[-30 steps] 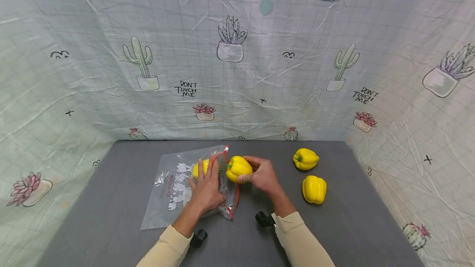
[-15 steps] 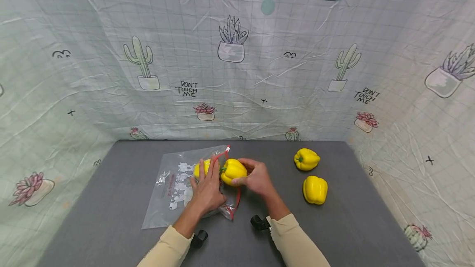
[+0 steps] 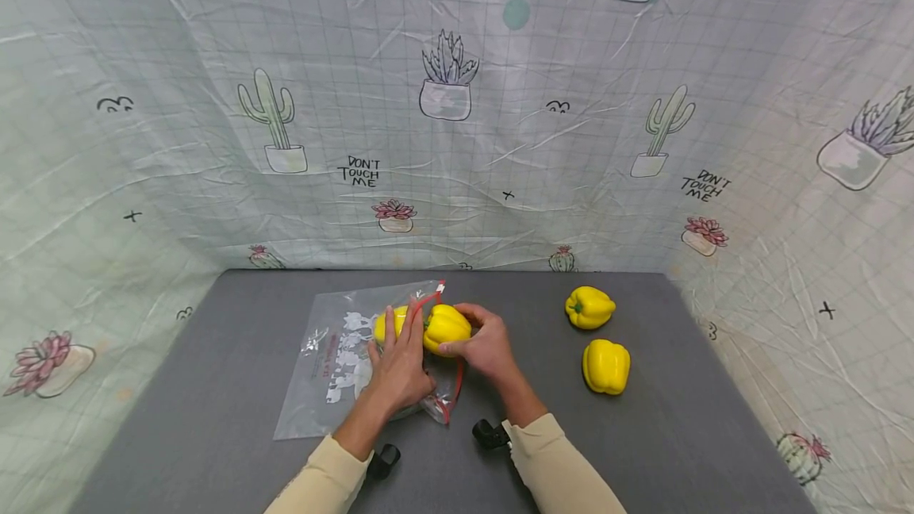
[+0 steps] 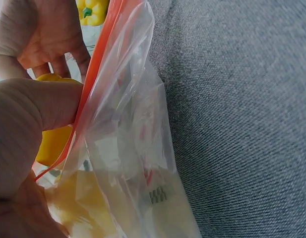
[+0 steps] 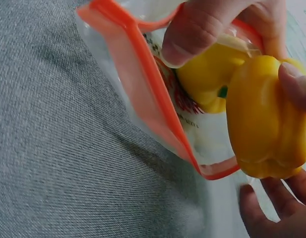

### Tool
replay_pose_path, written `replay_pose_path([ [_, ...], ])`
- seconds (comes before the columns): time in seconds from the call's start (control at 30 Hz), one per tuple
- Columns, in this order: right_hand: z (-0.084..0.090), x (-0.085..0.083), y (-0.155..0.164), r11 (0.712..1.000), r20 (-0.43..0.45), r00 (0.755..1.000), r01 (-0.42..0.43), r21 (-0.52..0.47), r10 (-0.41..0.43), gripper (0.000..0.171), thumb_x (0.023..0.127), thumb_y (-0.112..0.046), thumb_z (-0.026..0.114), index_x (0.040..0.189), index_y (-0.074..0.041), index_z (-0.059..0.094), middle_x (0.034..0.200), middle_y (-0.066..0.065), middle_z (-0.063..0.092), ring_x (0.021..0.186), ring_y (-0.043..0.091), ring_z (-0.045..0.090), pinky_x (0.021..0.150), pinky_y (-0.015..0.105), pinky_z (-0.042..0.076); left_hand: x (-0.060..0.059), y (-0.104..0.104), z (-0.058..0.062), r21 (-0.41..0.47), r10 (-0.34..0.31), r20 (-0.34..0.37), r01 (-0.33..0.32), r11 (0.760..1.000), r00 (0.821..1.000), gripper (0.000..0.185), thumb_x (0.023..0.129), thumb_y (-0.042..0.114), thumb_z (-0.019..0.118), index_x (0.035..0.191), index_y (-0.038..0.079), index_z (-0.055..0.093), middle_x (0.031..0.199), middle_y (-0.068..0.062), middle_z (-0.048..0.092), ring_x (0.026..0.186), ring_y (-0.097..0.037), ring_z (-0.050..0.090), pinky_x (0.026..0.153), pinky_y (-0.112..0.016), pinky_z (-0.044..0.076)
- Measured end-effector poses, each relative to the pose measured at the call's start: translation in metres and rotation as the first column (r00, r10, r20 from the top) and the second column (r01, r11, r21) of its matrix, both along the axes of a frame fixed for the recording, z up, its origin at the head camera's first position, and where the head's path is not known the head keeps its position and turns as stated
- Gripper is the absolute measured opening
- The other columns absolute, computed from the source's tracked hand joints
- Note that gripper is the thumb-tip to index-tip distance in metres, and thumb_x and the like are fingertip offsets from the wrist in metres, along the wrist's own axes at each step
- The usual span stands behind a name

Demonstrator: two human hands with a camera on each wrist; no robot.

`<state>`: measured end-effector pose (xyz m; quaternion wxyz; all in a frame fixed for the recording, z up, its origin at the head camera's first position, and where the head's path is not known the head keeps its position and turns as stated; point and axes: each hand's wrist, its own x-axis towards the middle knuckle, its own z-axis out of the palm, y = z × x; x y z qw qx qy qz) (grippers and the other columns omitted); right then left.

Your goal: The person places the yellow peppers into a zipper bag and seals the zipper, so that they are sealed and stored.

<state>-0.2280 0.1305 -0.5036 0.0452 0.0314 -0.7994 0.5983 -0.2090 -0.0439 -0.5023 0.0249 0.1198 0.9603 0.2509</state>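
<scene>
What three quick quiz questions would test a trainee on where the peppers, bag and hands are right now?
1. True or false: the right hand grips a yellow pepper at the red-rimmed mouth of the clear bag.
2. How many yellow peppers lie loose on the grey table, clear of the bag? A) one B) two C) four
3. Fill in: the left hand holds the bag's ____ open.

Key
1. True.
2. B: the far pepper and the near pepper, both to the right of the hands.
3. Mouth; another pepper inside already shows through the plastic.
</scene>
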Motion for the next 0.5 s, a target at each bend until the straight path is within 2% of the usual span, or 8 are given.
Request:
replay_pose_path([
  [0.17, -0.001, 0.003, -0.008, 0.998, 0.004, 0.998, 0.064, 0.004, -0.064, 0.067, 0.07, -0.011, 0.095, 0.131, -0.008, 0.069, 0.129, 0.015, 0.071, 0.113, 0.031, 0.065, 0.101, 0.048, 0.054, 0.0, -0.001, 0.002, 0.0, 0.008, 0.008, -0.008, 1.0, 1.0, 0.121, 0.07, 0.012, 0.087, 0.168, 0.008, 0.017, 0.179, -0.003, 0.002, 0.163, -0.044, -0.007, 0.116, -0.085, 0.009],
  [0.5, -0.01, 0.01, -0.026, 0.991, 0.078, 0.988, 0.132, -0.014, -0.131, 0.066, 0.081, -0.019, 0.09, 0.136, -0.004, 0.058, 0.127, 0.018, 0.064, 0.107, 0.029, 0.061, 0.096, 0.046, 0.057, 0.0, -0.002, 0.002, -0.013, 0.022, -0.017, -0.022, 1.0, 1.0, 0.121, 0.066, 0.009, 0.088, 0.167, 0.008, 0.02, 0.178, -0.005, 0.008, 0.163, -0.046, -0.002, 0.116, -0.085, 0.012],
])
